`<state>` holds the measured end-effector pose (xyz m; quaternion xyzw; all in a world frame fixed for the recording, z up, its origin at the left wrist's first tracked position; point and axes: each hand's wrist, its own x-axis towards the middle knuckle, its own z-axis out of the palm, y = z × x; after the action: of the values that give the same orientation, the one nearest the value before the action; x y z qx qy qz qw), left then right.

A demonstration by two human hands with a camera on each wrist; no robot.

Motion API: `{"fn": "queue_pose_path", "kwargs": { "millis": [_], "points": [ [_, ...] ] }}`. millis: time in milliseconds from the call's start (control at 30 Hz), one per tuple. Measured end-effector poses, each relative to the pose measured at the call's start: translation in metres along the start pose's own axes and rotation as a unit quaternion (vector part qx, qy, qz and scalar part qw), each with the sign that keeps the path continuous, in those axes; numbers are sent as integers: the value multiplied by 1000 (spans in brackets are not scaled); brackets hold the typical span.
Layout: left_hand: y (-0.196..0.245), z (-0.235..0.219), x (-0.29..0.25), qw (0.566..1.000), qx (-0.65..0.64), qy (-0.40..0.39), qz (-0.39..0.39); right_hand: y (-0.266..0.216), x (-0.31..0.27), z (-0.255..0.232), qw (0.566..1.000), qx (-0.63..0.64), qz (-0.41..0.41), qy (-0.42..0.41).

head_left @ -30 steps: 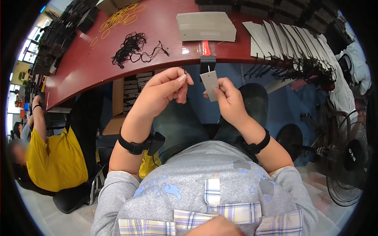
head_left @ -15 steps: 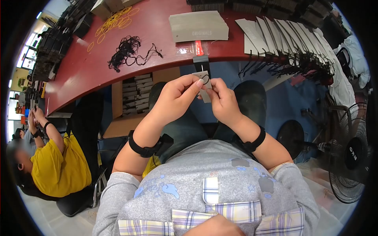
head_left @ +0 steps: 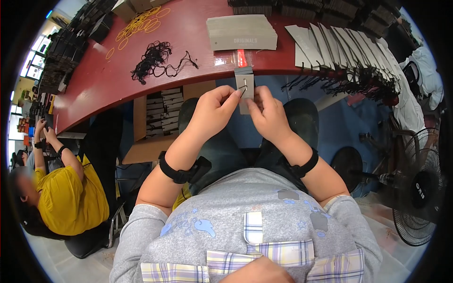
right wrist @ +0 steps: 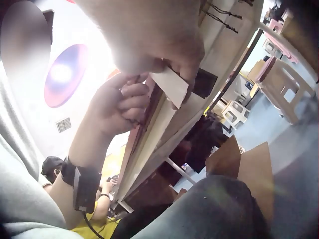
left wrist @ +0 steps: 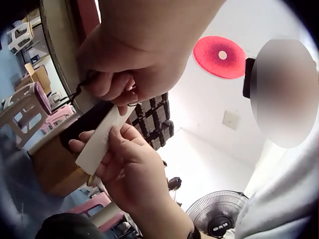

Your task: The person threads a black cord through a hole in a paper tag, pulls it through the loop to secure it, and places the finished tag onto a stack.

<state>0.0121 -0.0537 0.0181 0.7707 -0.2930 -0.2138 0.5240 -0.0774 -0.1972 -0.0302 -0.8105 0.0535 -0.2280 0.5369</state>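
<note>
In the head view my right hand [head_left: 270,115] pinches a grey hang tag [head_left: 244,104] between thumb and fingers, upright at the table's front edge. My left hand [head_left: 212,111], just left of it, pinches a black cord [head_left: 242,88] that crosses the tag's upper part. A thin metal pin shows at the tag's top, in front of a black holder [head_left: 243,71] fixed to the table edge. In the left wrist view a cord end [left wrist: 77,93] hangs out beside my left fingers. The tag's corner [right wrist: 172,87] shows under my right hand in the right wrist view.
On the red table [head_left: 108,85] lie a tangle of black cords [head_left: 153,59], yellow rubber bands [head_left: 141,23], a stack of grey tags [head_left: 241,30] and a fanned row of corded tags [head_left: 339,47]. A carton [head_left: 163,113] stands below. A fan [head_left: 420,186] is at right, another person [head_left: 71,193] at left.
My left hand came rightward to the tag with the cord, then drew slightly back left. The tag, first tilted below the holder, now stands upright and higher against it.
</note>
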Motion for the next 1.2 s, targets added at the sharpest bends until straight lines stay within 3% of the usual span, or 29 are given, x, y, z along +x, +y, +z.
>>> {"fn": "queue_pose_path", "kwargs": {
  "millis": [100, 200, 333, 533, 567, 667, 967, 1200],
  "points": [
    [-14, -4, -3, 999, 39, 7, -36, -9, 6, 0, 965, -205, -107, 126],
    [-30, -5, -9, 998, 3, 14, -66, -19, 22, 10, 933, -236, -166, 215],
    [-35, -5, -15, 993, -97, -9, -74, -16, 27, 21, 935, -198, -164, 243],
    [-36, -7, -19, 993, -102, -9, -58, 2, 28, 10, 879, -248, -278, 298],
    [-35, -7, -19, 994, -94, -10, -54, 2, 26, 10, 884, -235, -275, 297],
    [-36, -6, -21, 992, -109, -14, -61, -4, 24, 2, 841, -306, -317, 315],
    [-33, -6, -25, 989, -128, -16, -66, -1, 20, -4, 840, -326, -296, 319],
    [-32, -6, -26, 990, -120, -28, -73, -9, 22, -12, 871, -327, -293, 219]
  ]
}}
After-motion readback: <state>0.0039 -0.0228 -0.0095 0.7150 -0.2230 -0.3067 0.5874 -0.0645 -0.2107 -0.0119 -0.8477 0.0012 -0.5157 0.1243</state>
